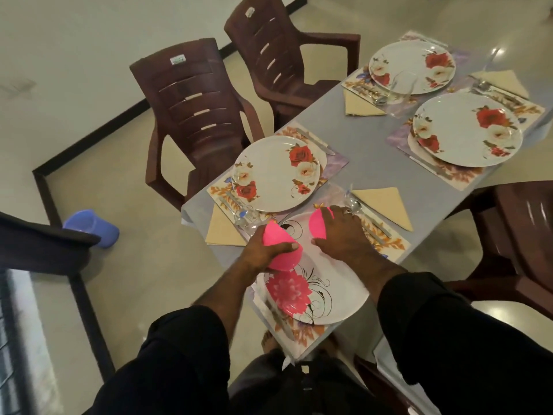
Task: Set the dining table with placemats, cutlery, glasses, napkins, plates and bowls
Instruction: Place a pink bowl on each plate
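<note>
Pink bowls (281, 250) in both hands (344, 235); chair label (178, 59) unreadable.

Dim, warm indoor light is falling evenly; pale glare is showing on the floor (505, 313) at right and on the worktop (377, 163); the wide lens is bending the edges; the hands and near plate (338, 298) are looking slightly blurred.

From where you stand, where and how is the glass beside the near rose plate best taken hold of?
Grip the glass around its side wall, coming from the table's left edge. It stands upright between the rose plate and a napkin, close to the left hand holding a pink bowl. A top grasp would probably put fingers on the clear rim, so the side is likely cleaner.
</note>
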